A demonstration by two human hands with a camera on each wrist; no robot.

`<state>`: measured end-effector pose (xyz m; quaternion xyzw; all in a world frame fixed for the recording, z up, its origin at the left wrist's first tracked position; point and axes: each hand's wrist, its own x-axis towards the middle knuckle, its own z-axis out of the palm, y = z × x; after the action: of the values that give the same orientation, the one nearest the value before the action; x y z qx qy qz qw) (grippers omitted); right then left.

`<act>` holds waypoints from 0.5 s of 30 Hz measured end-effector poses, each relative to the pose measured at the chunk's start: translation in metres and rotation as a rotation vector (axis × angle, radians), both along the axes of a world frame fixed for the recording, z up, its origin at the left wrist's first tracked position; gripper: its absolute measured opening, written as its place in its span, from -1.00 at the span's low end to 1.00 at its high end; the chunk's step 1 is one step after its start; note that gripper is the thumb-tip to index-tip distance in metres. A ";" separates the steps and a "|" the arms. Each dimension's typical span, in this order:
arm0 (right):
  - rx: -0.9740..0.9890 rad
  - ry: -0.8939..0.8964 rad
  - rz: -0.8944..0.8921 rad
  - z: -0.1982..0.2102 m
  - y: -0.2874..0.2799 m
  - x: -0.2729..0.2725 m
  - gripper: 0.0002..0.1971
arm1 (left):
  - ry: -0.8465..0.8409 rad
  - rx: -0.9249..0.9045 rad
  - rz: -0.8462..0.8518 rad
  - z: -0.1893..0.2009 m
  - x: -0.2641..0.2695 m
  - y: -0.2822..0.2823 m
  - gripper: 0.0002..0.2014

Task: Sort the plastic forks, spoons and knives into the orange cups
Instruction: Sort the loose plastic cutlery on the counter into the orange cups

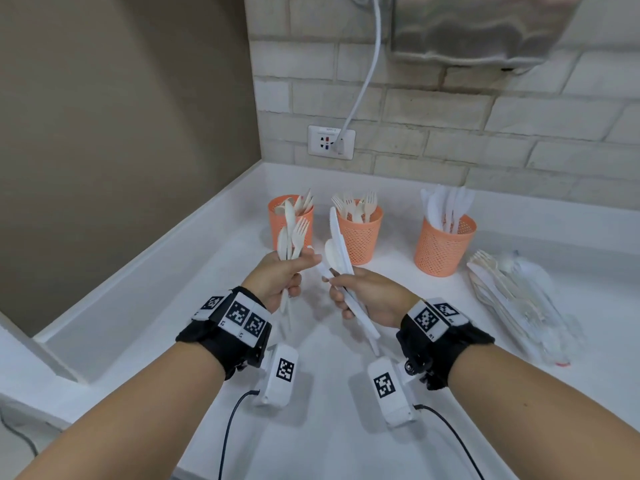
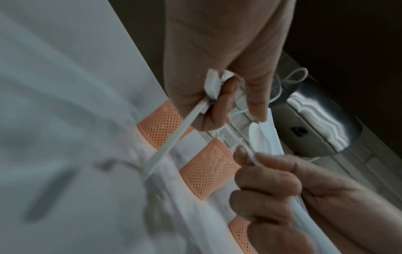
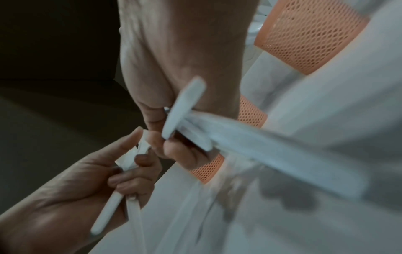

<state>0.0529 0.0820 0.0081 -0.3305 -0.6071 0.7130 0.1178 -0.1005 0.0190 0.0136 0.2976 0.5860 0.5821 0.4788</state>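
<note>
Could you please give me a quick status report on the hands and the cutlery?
Left hand grips fork bundle. Right hand grips knife and spoon. Three orange cups part-filled; unsorted pile right. Nothing blocking.

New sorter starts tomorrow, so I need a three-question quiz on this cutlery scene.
1. True or false: both hands hold cutlery.
2. How many orange cups stand on the counter?
3. Which cup holds forks? A left, B middle, C right.

Key:
1. True: the left hand grips a fork bundle, the right hand a knife and spoon.
2. Three: left cup, middle cup, right cup, on the counter.
3. B.
</note>
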 end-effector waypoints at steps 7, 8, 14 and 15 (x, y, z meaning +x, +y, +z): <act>-0.089 0.083 0.041 0.004 0.004 0.021 -0.85 | 0.213 -0.004 -0.054 0.006 0.037 0.028 -0.91; -0.097 0.089 0.031 0.004 0.005 0.024 -0.86 | 0.212 -0.006 -0.040 0.006 0.041 0.033 -0.90; -0.113 0.039 0.010 0.003 0.017 0.051 -0.87 | 0.055 0.035 0.169 0.018 0.037 0.062 -0.77; -0.117 0.031 0.008 0.002 0.020 0.056 -0.87 | 0.012 0.039 0.211 0.021 0.033 0.067 -0.72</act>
<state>0.1084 0.1022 0.0100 -0.3233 -0.5639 0.7527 0.1049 -0.0674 0.0865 0.0347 0.2471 0.6054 0.6388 0.4055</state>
